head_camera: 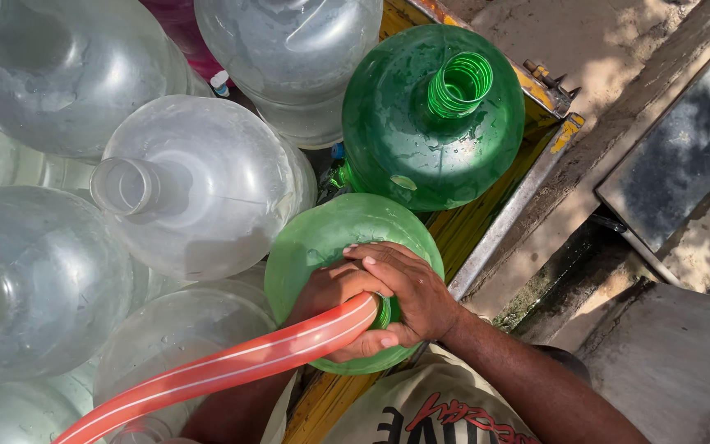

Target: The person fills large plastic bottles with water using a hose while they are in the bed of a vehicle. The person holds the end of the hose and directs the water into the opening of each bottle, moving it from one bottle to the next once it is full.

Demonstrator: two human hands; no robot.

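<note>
A red hose with pale stripes (pixel 232 366) runs from the bottom left up to the neck of a light green water jug (pixel 322 238). My left hand (pixel 329 289) wraps around the hose close to its end. My right hand (pixel 411 294) closes over the hose end and the jug's green neck, hiding the mouth. A darker green jug (pixel 421 140) stands just behind, its ribbed neck open and uncapped.
Several clear large water jugs (pixel 207 181) crowd the left side, packed against each other on a yellow-edged cart bed (pixel 495 218). To the right lie a concrete curb (pixel 618 123), a drain gap and a dark slab (pixel 684 156).
</note>
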